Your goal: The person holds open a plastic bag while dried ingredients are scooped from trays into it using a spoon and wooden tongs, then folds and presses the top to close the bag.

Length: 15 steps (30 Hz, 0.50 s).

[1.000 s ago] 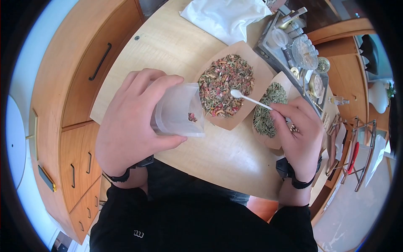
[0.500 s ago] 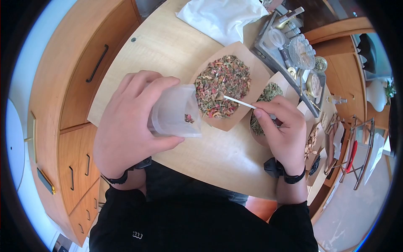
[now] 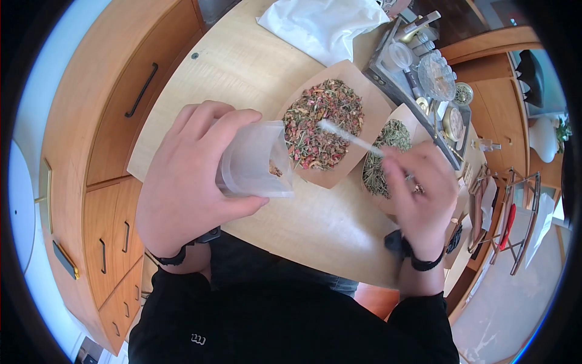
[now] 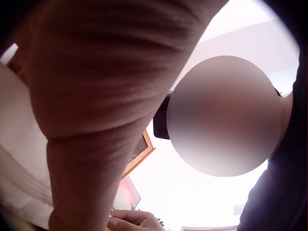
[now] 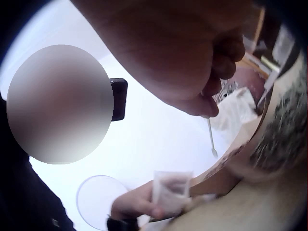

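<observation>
In the head view my left hand (image 3: 182, 176) grips a translucent pouch (image 3: 251, 155), fingers above and thumb below, its mouth facing right. A small brownish bit (image 3: 275, 170) shows inside near the mouth. My right hand (image 3: 421, 188) pinches the handle of a slim white spoon (image 3: 354, 139). The spoon's tip is over a heap of mixed dried herbs and petals (image 3: 321, 112) in a brown paper tray (image 3: 377, 103). Beneath the right hand, partly covered, lies green dried herb (image 3: 394, 134) in a second paper tray. The right wrist view shows the spoon (image 5: 211, 137) pointing down from the fingertips.
A white plastic bag (image 3: 324, 27) lies at the back of the table (image 3: 212, 85). Beyond the paper trays, a grey tray (image 3: 379, 76) carries small bottles, a glass bowl (image 3: 436, 79) and jars. Wooden drawers (image 3: 133, 91) stand on the left, a folding rack (image 3: 512, 218) on the right.
The right hand moved left, bringing the spoon into the herb mix, then drew back right and raised it. The left hand and pouch stayed nearly still; the bit inside the pouch looks browner.
</observation>
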Available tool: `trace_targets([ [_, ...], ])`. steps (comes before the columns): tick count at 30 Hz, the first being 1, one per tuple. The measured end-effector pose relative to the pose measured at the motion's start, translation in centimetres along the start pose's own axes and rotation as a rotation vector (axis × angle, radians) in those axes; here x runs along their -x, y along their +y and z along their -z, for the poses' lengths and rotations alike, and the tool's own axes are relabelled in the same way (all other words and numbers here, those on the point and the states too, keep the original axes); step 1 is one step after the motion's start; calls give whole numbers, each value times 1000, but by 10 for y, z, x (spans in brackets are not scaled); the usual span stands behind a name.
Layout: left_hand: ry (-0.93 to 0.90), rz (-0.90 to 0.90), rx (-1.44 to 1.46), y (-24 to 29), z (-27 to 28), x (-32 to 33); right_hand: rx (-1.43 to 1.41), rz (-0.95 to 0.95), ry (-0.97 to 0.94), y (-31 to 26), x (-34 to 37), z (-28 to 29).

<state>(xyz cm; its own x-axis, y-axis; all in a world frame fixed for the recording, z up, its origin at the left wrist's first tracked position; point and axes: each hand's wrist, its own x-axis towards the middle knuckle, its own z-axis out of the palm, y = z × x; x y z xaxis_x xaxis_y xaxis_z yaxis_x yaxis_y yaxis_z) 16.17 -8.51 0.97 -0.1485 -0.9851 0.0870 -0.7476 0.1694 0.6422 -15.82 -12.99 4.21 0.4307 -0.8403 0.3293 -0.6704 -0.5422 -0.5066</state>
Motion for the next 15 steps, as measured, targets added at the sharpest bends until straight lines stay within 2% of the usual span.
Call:
trace_targets([
  [2, 2, -2, -4, 0, 0, 0, 182, -115, 46, 9, -7, 8],
  [4, 5, 3, -6, 1, 0, 0, 195, -154, 41, 13, -8, 12],
  [6, 5, 7, -9, 2, 0, 0, 134, -256, -50, 12, -10, 13],
  [10, 39, -21, -28, 3, 0, -2, 35, -262, -104, 17, -7, 8],
  [15, 43, -20, -34, 2, 0, -1, -16, -362, -144, 18, -8, 9],
])
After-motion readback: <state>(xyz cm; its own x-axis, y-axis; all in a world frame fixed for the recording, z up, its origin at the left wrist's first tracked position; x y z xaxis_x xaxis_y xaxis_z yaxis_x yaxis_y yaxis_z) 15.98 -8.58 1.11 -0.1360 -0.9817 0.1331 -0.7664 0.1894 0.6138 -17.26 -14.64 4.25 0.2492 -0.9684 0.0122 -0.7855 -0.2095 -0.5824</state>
